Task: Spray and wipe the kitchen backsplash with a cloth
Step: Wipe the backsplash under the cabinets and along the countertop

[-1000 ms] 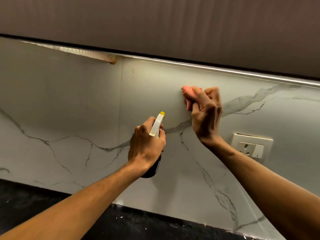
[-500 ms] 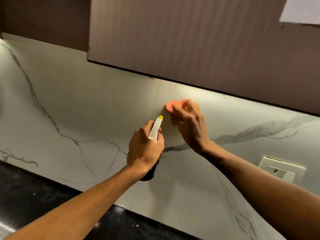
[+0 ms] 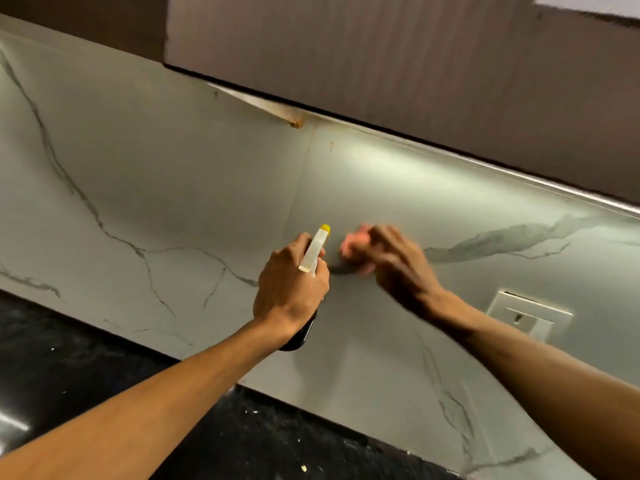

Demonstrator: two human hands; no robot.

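Observation:
The white marble backsplash [image 3: 173, 188] with grey veins fills the middle of the view. My left hand [image 3: 289, 289] grips a spray bottle [image 3: 313, 252] with a white head, yellow nozzle tip and dark body, held upright close to the wall. Just to its right, my right hand [image 3: 398, 265] holds a pink cloth [image 3: 353, 242] against the backsplash; hand and cloth are motion-blurred. Most of the cloth is hidden under my fingers.
Brown upper cabinets [image 3: 415, 64] overhang the wall, with a lit strip [image 3: 519, 174] under their lower edge. A white wall socket [image 3: 528, 315] sits to the right of my right wrist. The black speckled countertop [image 3: 86, 358] runs along the bottom.
My right hand has slid the pink cloth down the wall, away from the cabinet edge. My left hand keeps the spray bottle in about the same spot. The view shifted.

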